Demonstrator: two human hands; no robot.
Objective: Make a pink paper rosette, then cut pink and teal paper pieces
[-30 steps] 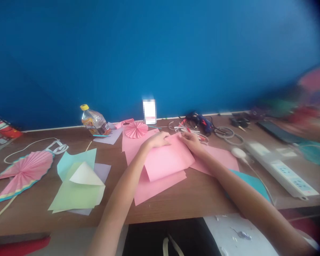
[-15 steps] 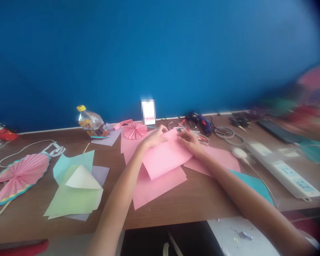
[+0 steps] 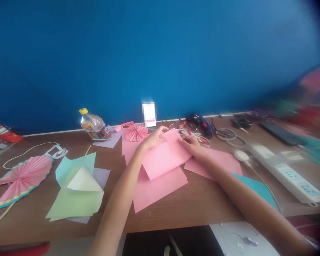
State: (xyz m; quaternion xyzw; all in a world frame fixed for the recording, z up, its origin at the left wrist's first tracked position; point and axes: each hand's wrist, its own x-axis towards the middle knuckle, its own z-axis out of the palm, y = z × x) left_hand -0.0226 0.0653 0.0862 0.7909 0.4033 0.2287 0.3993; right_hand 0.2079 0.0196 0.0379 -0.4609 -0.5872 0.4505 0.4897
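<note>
Raised above the middle of the counter (image 3: 176, 213), a pink sheet (image 3: 166, 160) is held over more pink paper (image 3: 160, 193). The right hand's (image 3: 190, 144) grip pinches its upper right side; the left hand (image 3: 153, 140) touches its upper left side, though I cannot tell whether that grip is pinching.

Close behind, towards the back edge, lie a pleated rosette (image 3: 136, 133) and tangled cables (image 3: 202, 126). A pleated fan (image 3: 29, 174) and green sheets (image 3: 72, 206) lie left; a power strip (image 3: 290, 177) runs towards the front right corner.

Near the back edge, a yellow-capped bottle (image 3: 94, 126) leans; its label obscures the contents. The right forearm covers part of a teal sheet (image 3: 256, 188). A bright screen (image 3: 149, 114) is pixelated, and items beyond the right end are blurred.
</note>
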